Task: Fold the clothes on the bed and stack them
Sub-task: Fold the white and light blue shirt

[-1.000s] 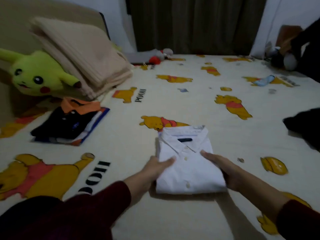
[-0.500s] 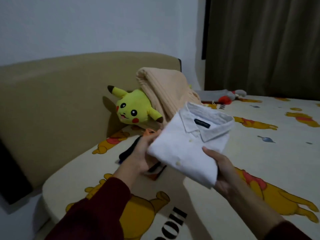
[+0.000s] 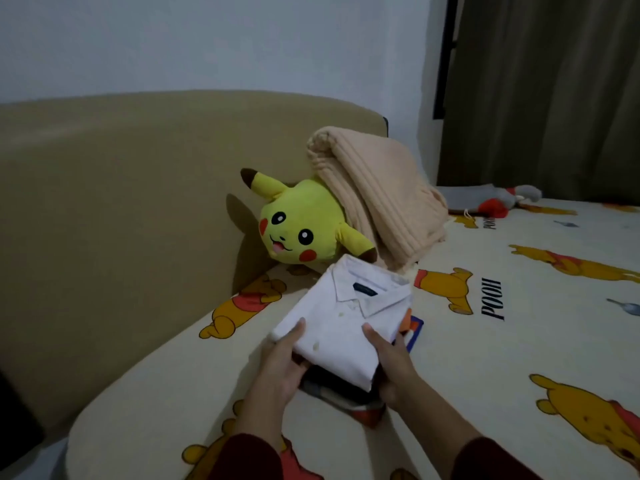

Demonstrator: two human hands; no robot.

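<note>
the folded white shirt [image 3: 349, 323] lies over the dark folded clothes [image 3: 341, 393] on the bed [image 3: 485, 375], just in front of the yellow plush toy [image 3: 298, 230]. the left hand [image 3: 280, 368] grips its near left edge, thumb on top and fingers curled under. the right hand [image 3: 391, 362] holds the near right side the same way, thumb above the cloth.

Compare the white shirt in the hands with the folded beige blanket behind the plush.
The white shirt is smooth, thin and collared; the beige blanket is ribbed, thick and bulky. The shirt is held flat over the stack by the left hand and right hand; the blanket leans on the yellow plush, untouched. Both are folded.
</note>
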